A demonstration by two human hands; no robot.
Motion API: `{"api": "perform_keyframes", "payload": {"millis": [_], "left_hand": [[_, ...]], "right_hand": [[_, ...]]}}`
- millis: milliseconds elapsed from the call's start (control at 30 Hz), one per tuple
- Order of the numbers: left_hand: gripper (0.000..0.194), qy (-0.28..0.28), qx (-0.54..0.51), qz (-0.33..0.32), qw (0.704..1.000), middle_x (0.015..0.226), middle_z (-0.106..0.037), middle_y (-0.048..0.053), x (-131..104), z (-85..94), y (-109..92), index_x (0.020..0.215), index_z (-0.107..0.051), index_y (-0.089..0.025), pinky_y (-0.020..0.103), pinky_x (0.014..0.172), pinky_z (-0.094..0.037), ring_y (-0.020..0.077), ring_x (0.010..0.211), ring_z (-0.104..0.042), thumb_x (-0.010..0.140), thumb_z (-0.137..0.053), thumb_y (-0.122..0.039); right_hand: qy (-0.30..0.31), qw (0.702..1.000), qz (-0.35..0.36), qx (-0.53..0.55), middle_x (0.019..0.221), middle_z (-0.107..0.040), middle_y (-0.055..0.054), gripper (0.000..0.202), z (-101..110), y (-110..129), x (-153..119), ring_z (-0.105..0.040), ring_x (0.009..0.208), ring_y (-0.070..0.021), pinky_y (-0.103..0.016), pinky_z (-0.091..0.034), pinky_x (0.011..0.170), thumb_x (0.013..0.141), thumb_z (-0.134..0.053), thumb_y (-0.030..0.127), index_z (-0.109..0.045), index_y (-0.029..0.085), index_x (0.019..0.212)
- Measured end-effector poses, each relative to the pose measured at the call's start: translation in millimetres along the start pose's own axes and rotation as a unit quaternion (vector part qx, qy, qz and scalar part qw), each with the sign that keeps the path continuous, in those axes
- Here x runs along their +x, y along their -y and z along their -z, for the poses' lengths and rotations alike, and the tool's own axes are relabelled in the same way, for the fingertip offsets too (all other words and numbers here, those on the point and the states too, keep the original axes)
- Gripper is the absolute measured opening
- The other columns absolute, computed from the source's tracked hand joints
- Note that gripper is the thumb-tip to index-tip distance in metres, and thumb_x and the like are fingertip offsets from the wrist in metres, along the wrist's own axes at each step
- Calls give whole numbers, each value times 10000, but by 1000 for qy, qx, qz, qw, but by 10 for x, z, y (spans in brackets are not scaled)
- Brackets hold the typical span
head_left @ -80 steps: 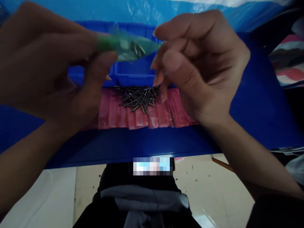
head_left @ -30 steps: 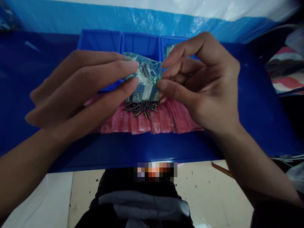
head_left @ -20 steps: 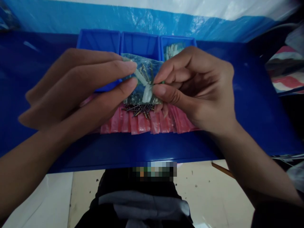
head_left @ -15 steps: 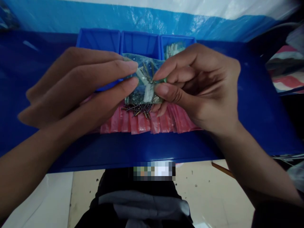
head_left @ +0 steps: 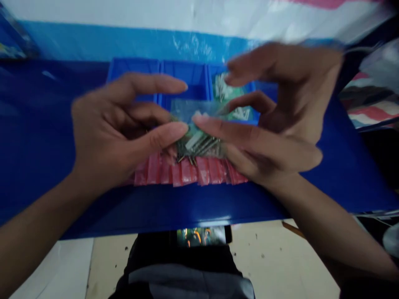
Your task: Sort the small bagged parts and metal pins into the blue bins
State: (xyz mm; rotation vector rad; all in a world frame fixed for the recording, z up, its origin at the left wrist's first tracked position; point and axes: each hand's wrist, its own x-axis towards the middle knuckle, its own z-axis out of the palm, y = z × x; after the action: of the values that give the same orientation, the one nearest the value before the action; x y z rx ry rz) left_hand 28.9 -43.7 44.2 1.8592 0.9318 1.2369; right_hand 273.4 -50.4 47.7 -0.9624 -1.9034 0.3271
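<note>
A small clear plastic bag [head_left: 201, 143] with metal screws and white wall plugs inside hangs above the table, between both hands. My left hand [head_left: 115, 128] pinches its left side with the thumb and a bent finger, the index finger stretched out above. My right hand [head_left: 280, 128] has its thumb on the upper front of the bag and another finger behind it; the index finger is raised and blurred. Just below the bag lie loose screws [head_left: 187, 160], partly hidden. They rest on a row of pink plastic bags [head_left: 187, 174].
Three blue bins stand side by side behind my hands: a left bin [head_left: 134, 66], a middle bin [head_left: 185, 72] and a right bin [head_left: 256, 118] with filled clear bags [head_left: 222, 87]. Below the blue table's front edge [head_left: 149, 226], a lit phone [head_left: 201, 236] lies by my lap.
My right hand has opened out, with its index finger lifted off the bag. My left hand has turned and shifted right. The bag sits lower, its contents tilted differently. The view has tipped up slightly.
</note>
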Motion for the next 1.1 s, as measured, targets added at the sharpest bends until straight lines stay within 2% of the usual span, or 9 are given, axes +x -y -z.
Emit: {"api": "perform_keyframes", "payload": {"millis": [100,233,333,433,667,767,867,967,1100], "left_hand": [[332,-31,25,-29,999,858,-824,-48,35,17,67,1358,-739,-333,250,541,-676,130,565,-737,1034,-738,-262],[248,-106,87,-83,987,882,-830,-37,113,94,261,1267,-776,-345,273,595,-688,135,612,-753,1041,-707,-270],[245,-127,146,-123,973,872,-825,-69,131,155,405,1246,-772,-370,278,614,-660,131,652,-769,1029,-710,-275],[303,-126,223,-189,948,873,-823,-94,141,199,484,1251,-763,-392,288,627,-630,132,664,-767,990,-731,-241],[301,-83,325,-355,872,1048,-832,-55,291,328,607,1228,-772,-309,368,903,-657,194,996,-782,942,-778,-214],[359,38,327,-254,909,1387,-761,-55,325,389,660,1285,-750,-296,435,1223,-565,216,1372,-685,937,-835,-304],[384,137,332,-171,918,1567,-650,-8,333,432,658,1327,-724,-248,498,1336,-473,248,1549,-561,984,-797,-404],[366,190,354,-200,894,1566,-647,62,318,455,620,1329,-717,-192,525,1307,-513,274,1544,-570,1080,-653,-453],[312,182,409,-263,855,1536,-667,92,268,459,558,1341,-712,-186,460,1255,-585,250,1502,-611,1125,-581,-369]], "right_hand": [[-66,985,147,-62,1084,-803,-5,268,36,-90,-5,-768,983,-257,-450,-693,883,1020,-688,282,-824,410,1212],[-161,983,-61,-60,914,-763,-3,566,238,-572,105,-693,727,-217,-403,-644,738,933,-827,432,-671,392,1476],[-75,982,-101,-144,793,-724,-12,404,413,-952,162,-660,685,-204,-409,-619,739,997,-730,516,-761,311,1344],[-26,976,-80,-202,965,-771,-68,369,462,-1098,155,-695,899,-279,-543,-606,921,938,-778,577,-847,312,1186],[106,948,-35,-299,1301,-802,-111,416,340,-698,118,-779,1173,-341,-557,-639,1017,1108,-546,506,-804,249,1310],[188,932,-46,-308,1400,-766,-135,566,276,-570,82,-735,1312,-405,-625,-600,1133,1114,-467,616,-764,204,1362],[214,915,-46,-339,1616,-564,-280,830,180,-478,42,-547,1529,-486,-677,-433,1306,1098,-375,708,-619,37,1522],[183,918,-28,-351,1746,-374,-261,845,76,-367,24,-350,1664,-458,-675,-311,1376,1089,-395,715,-534,61,1606],[214,928,-14,-303,1734,-432,-212,731,-19,-284,-14,-384,1660,-418,-653,-360,1364,1112,-421,632,-534,123,1624]]}}
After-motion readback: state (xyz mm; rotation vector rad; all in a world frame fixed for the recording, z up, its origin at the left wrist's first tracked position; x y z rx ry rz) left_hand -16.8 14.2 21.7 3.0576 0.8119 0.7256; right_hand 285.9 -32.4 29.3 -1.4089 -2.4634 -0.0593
